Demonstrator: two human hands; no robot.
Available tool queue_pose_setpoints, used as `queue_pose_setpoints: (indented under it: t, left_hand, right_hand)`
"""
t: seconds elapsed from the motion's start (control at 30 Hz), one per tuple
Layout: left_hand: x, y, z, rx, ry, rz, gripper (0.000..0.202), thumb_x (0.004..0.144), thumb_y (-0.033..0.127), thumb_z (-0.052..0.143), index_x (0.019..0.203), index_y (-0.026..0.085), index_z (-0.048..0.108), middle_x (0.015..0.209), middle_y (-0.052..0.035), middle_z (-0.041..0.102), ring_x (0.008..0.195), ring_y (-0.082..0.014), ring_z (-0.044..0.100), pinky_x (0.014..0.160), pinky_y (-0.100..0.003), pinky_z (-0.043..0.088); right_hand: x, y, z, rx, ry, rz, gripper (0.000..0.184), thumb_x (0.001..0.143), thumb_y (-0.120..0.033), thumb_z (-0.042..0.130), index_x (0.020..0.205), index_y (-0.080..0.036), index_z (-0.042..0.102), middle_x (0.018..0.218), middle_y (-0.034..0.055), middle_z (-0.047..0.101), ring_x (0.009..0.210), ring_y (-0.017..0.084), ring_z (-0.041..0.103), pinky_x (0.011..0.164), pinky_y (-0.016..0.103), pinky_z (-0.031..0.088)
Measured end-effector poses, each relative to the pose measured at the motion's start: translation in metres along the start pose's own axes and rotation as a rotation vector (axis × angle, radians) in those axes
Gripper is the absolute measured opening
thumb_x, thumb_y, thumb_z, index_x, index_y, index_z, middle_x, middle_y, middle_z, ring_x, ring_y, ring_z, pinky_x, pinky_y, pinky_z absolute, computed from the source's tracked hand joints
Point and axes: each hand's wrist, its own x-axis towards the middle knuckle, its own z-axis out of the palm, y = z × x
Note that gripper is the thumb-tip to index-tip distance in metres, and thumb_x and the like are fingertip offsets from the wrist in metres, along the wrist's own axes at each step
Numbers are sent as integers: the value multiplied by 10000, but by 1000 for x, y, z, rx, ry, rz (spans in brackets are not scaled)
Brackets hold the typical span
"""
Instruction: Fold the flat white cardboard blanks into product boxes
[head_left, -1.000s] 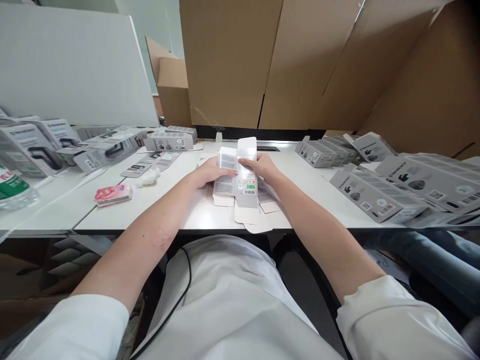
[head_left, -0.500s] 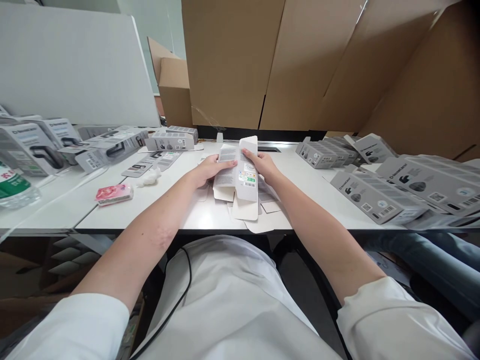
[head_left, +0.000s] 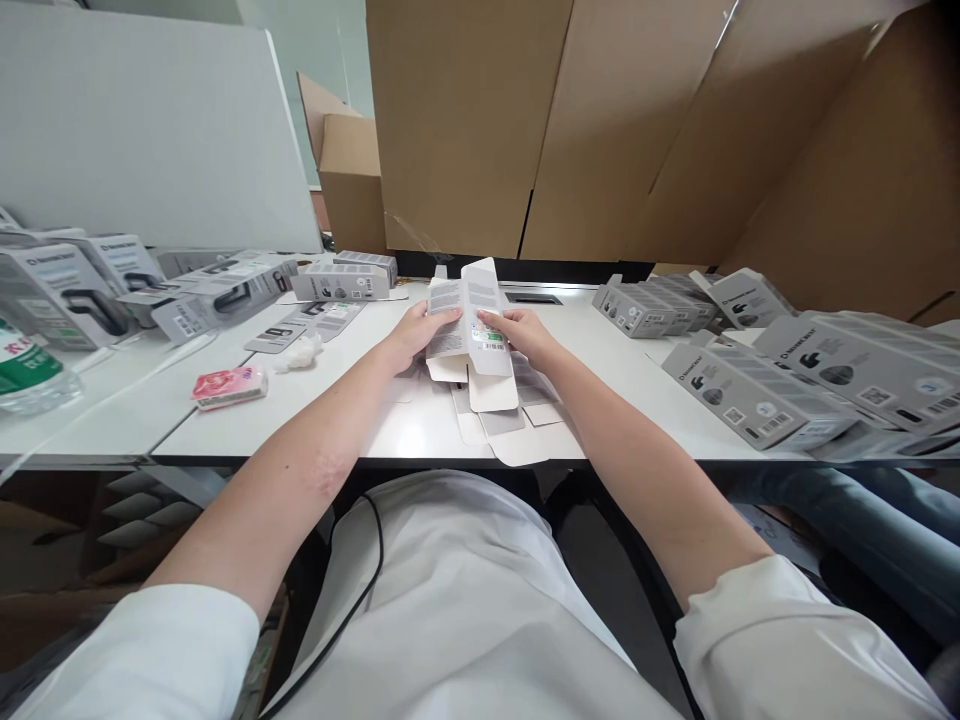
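A grey and white printed carton (head_left: 484, 305) is held upright between my two hands, its flaps hanging loose and its white lower flap (head_left: 493, 392) pointing toward me. My left hand (head_left: 417, 332) grips the carton's left side, thumb across the printed panel. On the right edge, my right hand (head_left: 525, 330) is closed with its thumb on the front, near a green label and barcode. Beneath the carton lie several flat, unfolded cartons (head_left: 544, 413) on the white table (head_left: 405, 430). The fingers behind the carton are hidden.
Folded grey boxes (head_left: 750, 390) are piled at the right, with more boxes (head_left: 67, 290) at the left. A pink tissue pack (head_left: 229, 387), crumpled white tissue (head_left: 301, 353) and a plastic bottle (head_left: 30, 375) lie at left. Large cardboard (head_left: 465, 130) stands behind the table.
The carton's panels have been drawn closer together and its lower flap has risen. My right hand has shifted slightly down along the right edge; my left hand has barely moved.
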Motion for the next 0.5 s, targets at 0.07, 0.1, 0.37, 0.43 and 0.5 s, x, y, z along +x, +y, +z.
queue_pose_setpoints:
  t: [0.07,0.1,0.37,0.43,0.5]
  left_hand:
    - [-1,1,1,16,4,26,520,842,456,1074,1248,258,817,1427,-105,935,1356,-373,877,1137,-480,708]
    - [-1,1,0,28,7,40,525,847,440,1063,1270,254,813,1425,-107,935,1358,-370,876,1145,-479,703]
    - [10,-6,-3,148,30,145,587,859,388,1030,1353,229,756,1471,-144,908,1361,-369,866,1211,-524,666]
    - [12,-8,-4,175,35,169,587,863,372,1026,1361,231,748,1485,-143,902,1369,-360,860,1230,-522,654]
    - [13,-9,-5,195,39,181,580,872,367,1020,1364,231,744,1501,-146,894,1380,-354,855,1239,-516,648]
  right_hand:
    - [-2,-2,-1,-8,-6,-5,436,1063,-520,1016,841,-210,804,846,57,779,713,162,630,642,315,515]
    - [-4,-3,-1,-13,-10,-13,424,1069,-505,1013,844,-207,811,845,55,777,709,158,620,633,309,505]
    - [-6,-5,2,-54,24,1,365,1074,-432,995,832,-207,839,853,71,834,678,158,649,612,307,509]
    - [-4,-5,3,-64,38,12,368,1065,-422,999,820,-202,834,848,75,841,668,156,654,605,305,509]
    - [-3,-4,3,-74,46,14,387,1051,-427,1009,799,-202,821,836,77,839,663,156,652,599,304,509]
